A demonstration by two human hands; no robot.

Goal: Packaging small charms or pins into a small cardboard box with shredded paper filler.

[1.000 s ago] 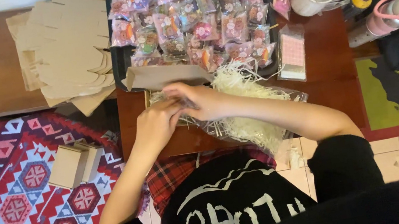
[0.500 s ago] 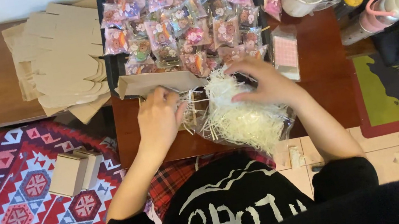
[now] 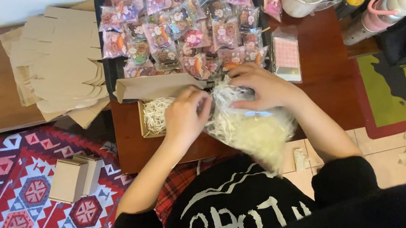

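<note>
Both hands at the bag of shredded paper filler

Our left hand (image 3: 184,120) and right hand (image 3: 259,87) each grip the clear bag (image 3: 249,125); tugged carelessly, shreds could spill past the open box (image 3: 156,114).

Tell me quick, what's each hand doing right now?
Left hand: closed, pinching the mouth of the clear bag of shredded paper.
Right hand: curled over the same bag's top, gripping it.

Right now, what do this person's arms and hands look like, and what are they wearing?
Both forearms are bare; black sleeves are pushed up near the elbows. The left hand and right hand are bare too: no gloves, and no rings or watch that I can make out.
</note>
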